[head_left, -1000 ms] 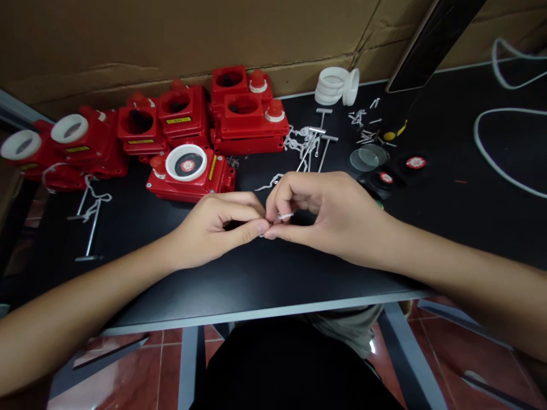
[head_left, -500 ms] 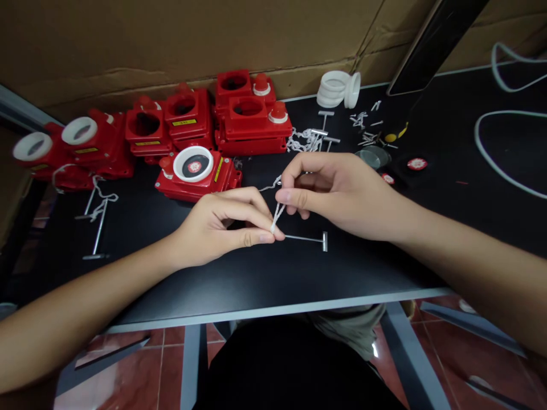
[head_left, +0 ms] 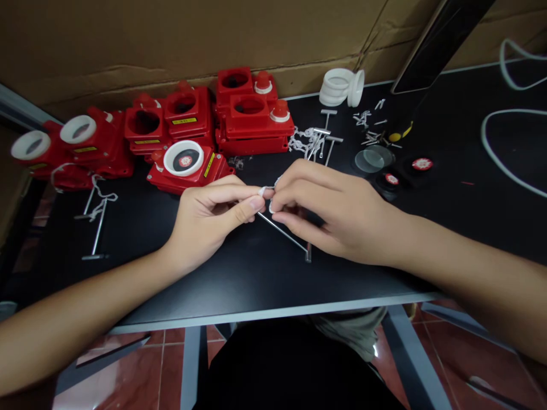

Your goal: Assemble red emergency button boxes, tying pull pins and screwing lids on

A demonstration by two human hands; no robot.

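My left hand [head_left: 209, 219] is closed in a pinch, thumb against forefinger, on a white cord [head_left: 262, 192]. Close against its fingertips, my right hand [head_left: 342, 213] pinches the same cord, its fingers curled and partly covering it. From under the left fingertips a thin metal T-bar [head_left: 282, 231] slants down to the right, its crosspiece partly behind my right hand. Whether the cord is knotted to the bar is hidden by the fingers. Just behind my left hand lies a red box [head_left: 183, 179] with a white ring [head_left: 200, 164] around a dark disc.
Several red housings [head_left: 256, 142] line the back of the black table [head_left: 192, 296]. White rings [head_left: 334, 94], screws [head_left: 371, 138], clear discs [head_left: 370, 160] and corded T-bars [head_left: 327, 132] lie at the back right. More T-bars [head_left: 99, 233] lie left. A white cable [head_left: 485, 139] loops far right.
Both hands have come closer together, the left one rising slightly. The stretched cord loop has shortened between the fingers. The T-bar has swung to slant downward. The red box shifted left in view.
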